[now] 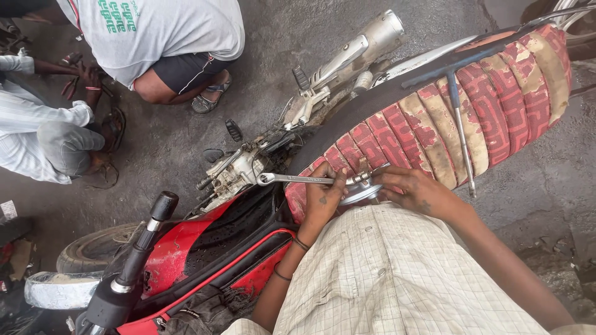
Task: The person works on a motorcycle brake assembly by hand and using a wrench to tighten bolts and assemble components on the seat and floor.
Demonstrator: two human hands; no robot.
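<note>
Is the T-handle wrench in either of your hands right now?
No, the T-handle wrench lies untouched on the red seat.

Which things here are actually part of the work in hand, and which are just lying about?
In use:
left hand on the spanner
right hand on the round metal part resting on the red patterned seat

Lying about:
T-handle wrench loose on the seat
handlebar grip
front tyre
two other people crouched on the ground, busy apart

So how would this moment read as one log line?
left hand: holds spanner | right hand: on metal disc | both rest on motorbike seat
</note>
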